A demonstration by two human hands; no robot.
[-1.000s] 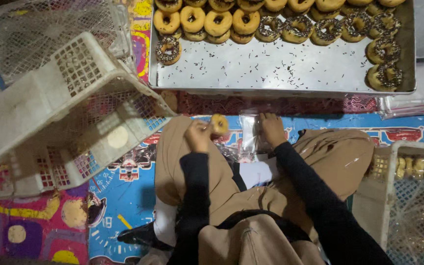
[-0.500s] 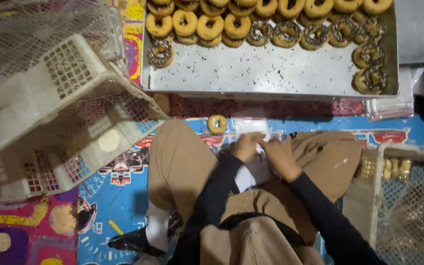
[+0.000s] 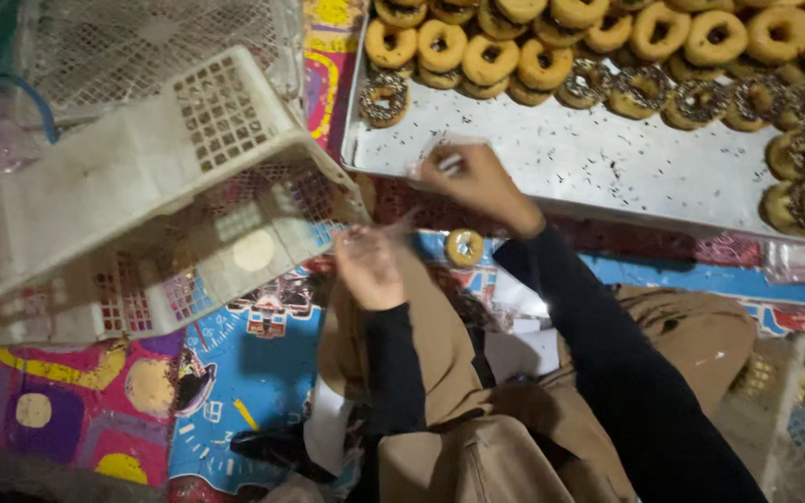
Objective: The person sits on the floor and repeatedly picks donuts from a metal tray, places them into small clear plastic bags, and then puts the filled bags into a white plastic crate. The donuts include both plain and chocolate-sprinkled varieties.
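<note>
Right hand is pinched on a clear plastic wrapper at the near edge of the metal tray; left hand is closed on the same film, just beside the tilted white crate. A lone doughnut lies on the mat between the hands, below the tray lip. Bare tray surface stretches right of the right hand, doughnut rows along its far edge.

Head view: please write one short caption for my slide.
Both hands, left hand and right hand, stretch clear plastic wrap beside a tray of doughnuts.
</note>
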